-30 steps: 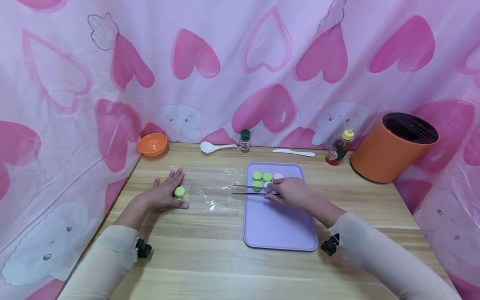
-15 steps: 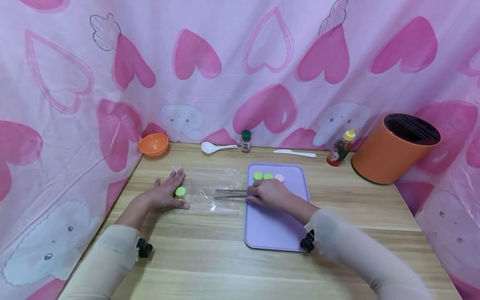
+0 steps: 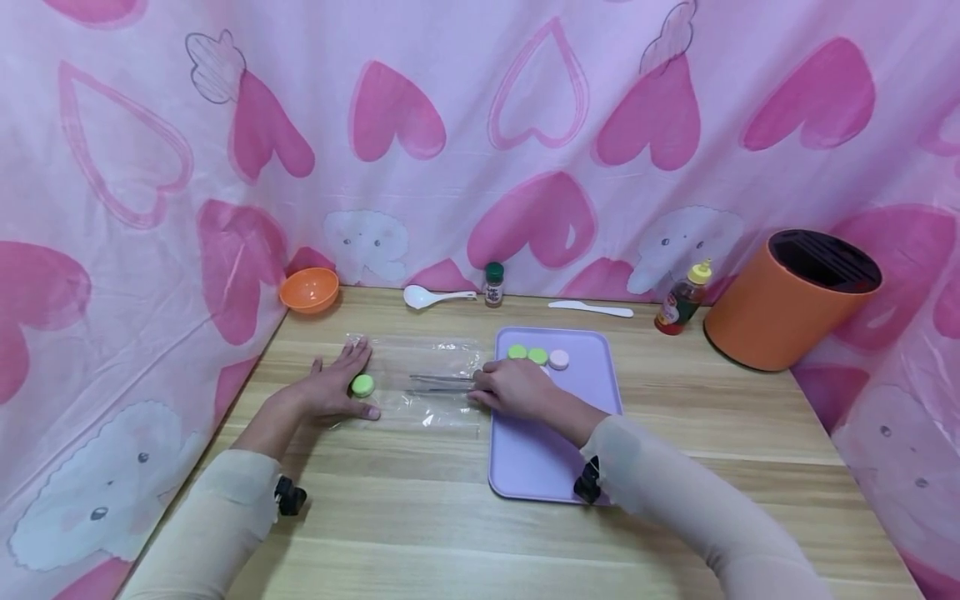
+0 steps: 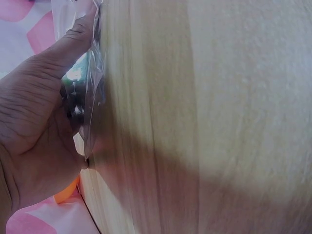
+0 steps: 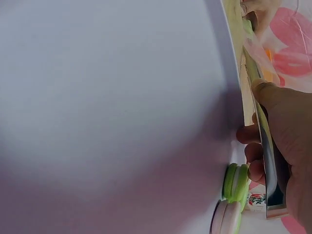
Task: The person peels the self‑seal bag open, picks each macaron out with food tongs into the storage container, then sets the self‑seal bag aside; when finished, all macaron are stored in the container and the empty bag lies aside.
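Observation:
My left hand [image 3: 330,390] rests with spread fingers on the left end of a clear plastic bag [image 3: 423,357], lying flat on the table. A green macaron [image 3: 363,385] sits between its thumb and fingers; whether it lies inside the bag, I cannot tell. My right hand [image 3: 517,387] grips long metal tweezers [image 3: 444,380], whose tips point left over the bag's right half. No macaron shows between the tips. Beneath that hand is a lilac tray [image 3: 551,454], where green macarons [image 3: 537,356] and a pink macaron [image 3: 558,359] show; the hand hides part of the group.
Along the back stand an orange bowl [image 3: 310,289], a white spoon [image 3: 437,297], a green-capped spice jar [image 3: 493,285], a white plastic knife [image 3: 590,309] and a yellow-capped sauce bottle [image 3: 682,297]. An orange knife block [image 3: 787,308] stands at the right. Heart-printed curtains border the table.
My right hand has moved left with the tweezers, from the macarons on the tray to above the clear bag. The left hand has stayed in place.

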Demonstrator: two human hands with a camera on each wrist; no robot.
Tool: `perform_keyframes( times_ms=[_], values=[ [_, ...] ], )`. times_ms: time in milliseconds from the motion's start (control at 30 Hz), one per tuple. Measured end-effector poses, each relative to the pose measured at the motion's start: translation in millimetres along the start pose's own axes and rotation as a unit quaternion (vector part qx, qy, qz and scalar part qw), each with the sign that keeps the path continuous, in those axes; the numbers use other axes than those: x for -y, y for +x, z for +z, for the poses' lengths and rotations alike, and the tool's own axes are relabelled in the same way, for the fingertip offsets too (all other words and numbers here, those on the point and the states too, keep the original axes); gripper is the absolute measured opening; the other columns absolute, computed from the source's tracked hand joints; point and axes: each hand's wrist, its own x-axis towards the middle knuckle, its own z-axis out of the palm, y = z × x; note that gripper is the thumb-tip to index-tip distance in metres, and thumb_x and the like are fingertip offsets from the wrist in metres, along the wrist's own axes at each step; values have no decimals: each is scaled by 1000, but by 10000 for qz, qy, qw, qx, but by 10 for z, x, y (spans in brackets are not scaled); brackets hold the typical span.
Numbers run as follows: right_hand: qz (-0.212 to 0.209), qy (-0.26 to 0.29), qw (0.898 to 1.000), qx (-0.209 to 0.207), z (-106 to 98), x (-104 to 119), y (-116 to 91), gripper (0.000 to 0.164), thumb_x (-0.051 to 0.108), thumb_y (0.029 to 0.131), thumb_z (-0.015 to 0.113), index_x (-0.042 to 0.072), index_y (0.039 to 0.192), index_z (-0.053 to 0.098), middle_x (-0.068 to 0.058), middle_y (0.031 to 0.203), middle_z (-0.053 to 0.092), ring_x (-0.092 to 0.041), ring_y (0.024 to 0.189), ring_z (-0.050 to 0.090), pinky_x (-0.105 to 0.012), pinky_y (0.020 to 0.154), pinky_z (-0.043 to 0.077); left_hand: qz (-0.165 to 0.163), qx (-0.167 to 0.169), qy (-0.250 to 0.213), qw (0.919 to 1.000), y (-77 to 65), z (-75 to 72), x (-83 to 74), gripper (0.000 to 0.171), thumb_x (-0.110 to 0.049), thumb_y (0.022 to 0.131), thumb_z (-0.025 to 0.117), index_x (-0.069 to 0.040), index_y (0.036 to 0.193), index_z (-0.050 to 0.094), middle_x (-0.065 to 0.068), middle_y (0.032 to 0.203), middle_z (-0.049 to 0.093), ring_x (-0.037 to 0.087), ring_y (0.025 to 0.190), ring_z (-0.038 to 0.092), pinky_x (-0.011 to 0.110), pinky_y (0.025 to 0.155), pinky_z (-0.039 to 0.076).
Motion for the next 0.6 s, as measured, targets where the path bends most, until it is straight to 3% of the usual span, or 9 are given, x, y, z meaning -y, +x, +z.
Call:
perform_keyframes(
  times_ms=[300,600],
  values=[
    [-180,-123,9997,65,-40,138,181,30,45,108,71,17,97,73,2,91,75,-19,73,73,-39,61,62,21,43,-15,10000,8,4,32,144,-65,86,88,-6,177,-6,17,186,-14,46,171,-19,82,127,-18],
    [-78,-39,9995,303,11,294,358,33,49,109,69,18,96,73,2,94,74,-16,74,69,-37,64,60,44,17,-23,10000,18,19,35,144,-65,85,89,-4,177,-3,17,187,-14,46,171,-19,82,127,-18]
  ],
)
